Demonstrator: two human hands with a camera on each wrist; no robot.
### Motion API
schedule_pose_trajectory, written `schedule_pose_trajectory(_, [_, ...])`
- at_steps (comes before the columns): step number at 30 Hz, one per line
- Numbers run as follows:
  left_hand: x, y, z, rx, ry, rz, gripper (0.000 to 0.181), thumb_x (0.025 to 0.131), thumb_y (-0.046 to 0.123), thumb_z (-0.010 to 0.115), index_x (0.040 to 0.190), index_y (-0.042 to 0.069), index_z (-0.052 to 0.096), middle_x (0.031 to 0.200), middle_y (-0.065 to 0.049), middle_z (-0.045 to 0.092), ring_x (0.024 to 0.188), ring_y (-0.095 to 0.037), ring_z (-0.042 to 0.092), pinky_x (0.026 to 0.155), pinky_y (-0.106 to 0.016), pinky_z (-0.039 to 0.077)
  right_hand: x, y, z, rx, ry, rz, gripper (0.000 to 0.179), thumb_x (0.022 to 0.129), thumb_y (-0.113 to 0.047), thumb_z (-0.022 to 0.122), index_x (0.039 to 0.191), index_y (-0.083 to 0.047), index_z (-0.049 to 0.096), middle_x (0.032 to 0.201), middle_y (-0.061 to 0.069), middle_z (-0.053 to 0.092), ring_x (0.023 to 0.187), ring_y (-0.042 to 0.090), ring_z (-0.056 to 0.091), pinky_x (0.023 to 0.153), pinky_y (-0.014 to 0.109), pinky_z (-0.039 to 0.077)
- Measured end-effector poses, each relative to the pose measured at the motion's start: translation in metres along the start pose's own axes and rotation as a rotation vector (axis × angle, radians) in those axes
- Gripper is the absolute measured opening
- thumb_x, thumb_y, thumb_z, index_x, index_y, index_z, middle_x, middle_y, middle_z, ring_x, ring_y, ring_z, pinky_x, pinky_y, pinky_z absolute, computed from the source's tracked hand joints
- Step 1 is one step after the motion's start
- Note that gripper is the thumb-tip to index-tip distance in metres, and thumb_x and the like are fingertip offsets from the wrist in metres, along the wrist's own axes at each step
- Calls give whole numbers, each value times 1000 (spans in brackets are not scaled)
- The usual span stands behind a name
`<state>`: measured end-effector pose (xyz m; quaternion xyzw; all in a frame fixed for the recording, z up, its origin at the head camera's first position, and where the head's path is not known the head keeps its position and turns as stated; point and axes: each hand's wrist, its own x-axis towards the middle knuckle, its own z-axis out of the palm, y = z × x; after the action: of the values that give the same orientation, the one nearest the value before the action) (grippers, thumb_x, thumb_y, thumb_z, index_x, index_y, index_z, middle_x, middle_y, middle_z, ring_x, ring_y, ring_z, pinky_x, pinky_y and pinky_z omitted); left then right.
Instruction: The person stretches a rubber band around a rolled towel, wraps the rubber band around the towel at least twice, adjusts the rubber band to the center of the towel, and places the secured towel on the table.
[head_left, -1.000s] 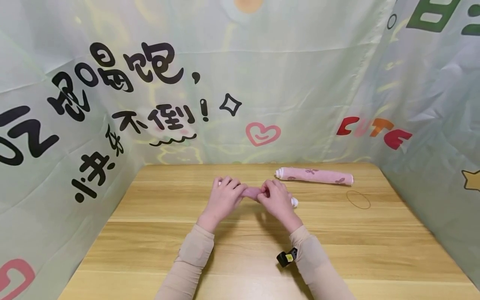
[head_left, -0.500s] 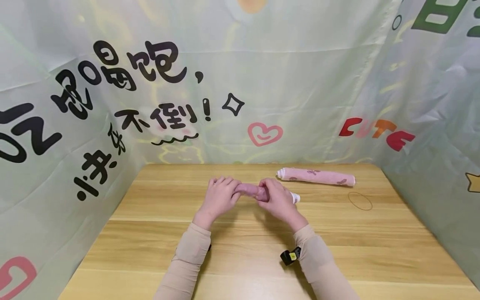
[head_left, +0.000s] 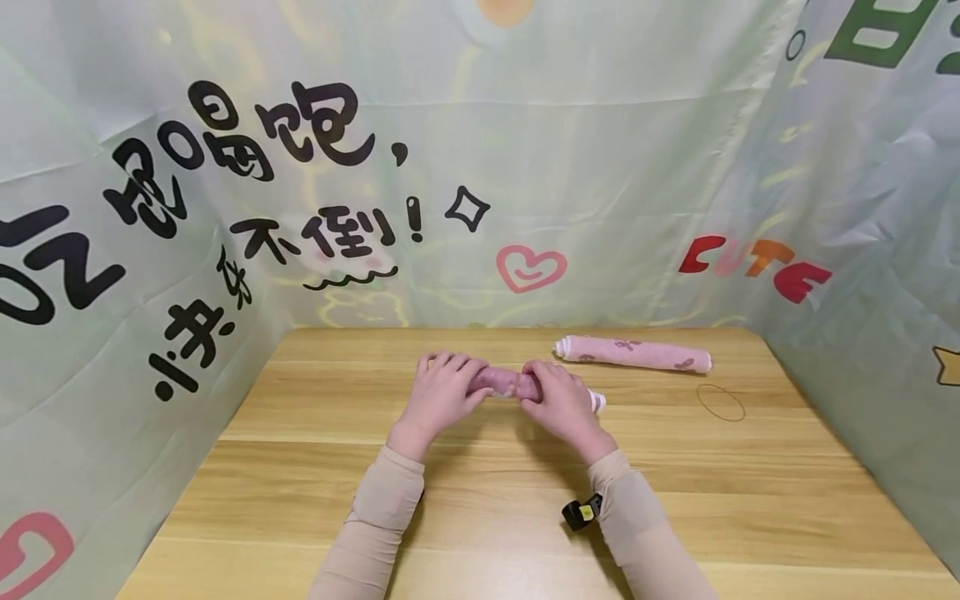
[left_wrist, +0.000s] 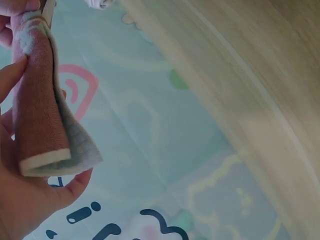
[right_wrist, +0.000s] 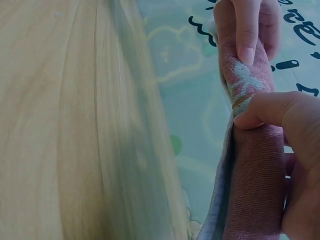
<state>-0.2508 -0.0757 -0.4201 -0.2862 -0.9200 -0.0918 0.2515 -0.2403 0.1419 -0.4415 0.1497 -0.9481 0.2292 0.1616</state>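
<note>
Between my two hands is a rolled pink towel (head_left: 501,382), held above the table. My left hand (head_left: 441,393) grips its left part, fingers over the far side and thumb along the near side. My right hand (head_left: 561,407) grips the right part, where a pale end sticks out past the palm. A thin rubber band (right_wrist: 239,104) circles the roll around its middle, right by my right thumb. In the left wrist view, the roll (left_wrist: 40,95) flares at its near end, and a loose pale layer hangs beside it.
Another rolled pink towel (head_left: 633,353) with darker bow prints lies at the back right of the wooden table (head_left: 300,492). In front of it lies a loose rubber band (head_left: 722,402). A printed cloth backdrop (head_left: 600,183) surrounds the table's back and sides.
My right fingers were pinching at the towel's middle and now wrap around the roll. My left hand has shifted slightly left; its thumb now lies farther along the towel.
</note>
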Motion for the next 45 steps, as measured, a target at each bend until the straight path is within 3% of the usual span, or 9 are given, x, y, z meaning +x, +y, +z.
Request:
schedule_pose_trajectory(5, [1,2,4,81,51,60,47,79,46,77,118,22,66,108,1,69,104,-24,60,97,-56,43,0,0,-1,5,8,6,41,78,-25,74,115,-13,63,108,9,70,98,29,63,87,56,48])
schedule_pose_trajectory(12, [0,2,9,99,59,65,51,76,43,81,120,23,65,108,2,69,104,-23,59,97,-56,43,-1,3,-1,8,36,-20,33,79,-25,70,109,-12,68,103,6,70,97,27,64,82,52,49])
schedule_pose_trajectory(19, [1,3,10,95,72,66,48,78,44,79,119,23,66,107,1,69,103,-23,60,97,-55,44,-1,6,-2,54,36,-32,23,80,-25,66,99,-12,71,95,3,66,91,22,59,76,47,48])
schedule_pose_trajectory(27, [1,3,11,86,67,56,29,87,42,69,109,23,69,102,3,70,98,-21,60,93,-47,42,2,6,-7,161,1,14,29,81,-25,69,108,-15,66,90,3,67,75,17,55,68,34,44])
schedule_pose_trajectory(31, [1,3,11,93,67,52,27,88,41,69,108,23,69,100,3,71,95,-20,61,91,-45,42,2,2,-9,204,84,-7,27,80,-18,72,104,-14,62,98,6,67,84,20,59,75,38,46])
schedule_pose_trajectory(35, [1,4,13,121,84,72,26,88,42,69,106,24,69,99,4,72,93,-19,62,88,-43,43,2,-3,-7,256,156,-44,14,82,-14,72,91,-12,61,101,8,66,96,24,58,89,44,45])
schedule_pose_trajectory(40, [2,6,15,128,158,113,23,87,37,70,105,23,70,97,4,72,91,-18,62,86,-43,45,3,-10,-5,289,136,52,14,87,-19,70,80,-12,60,89,6,60,84,20,52,78,35,43])
schedule_pose_trajectory(45, [2,6,18,154,223,136,19,89,34,70,103,21,71,94,4,72,89,-18,62,86,-43,45,3,-12,-5,291,43,147,17,90,-21,68,82,-8,61,88,7,57,80,18,51,71,30,43])
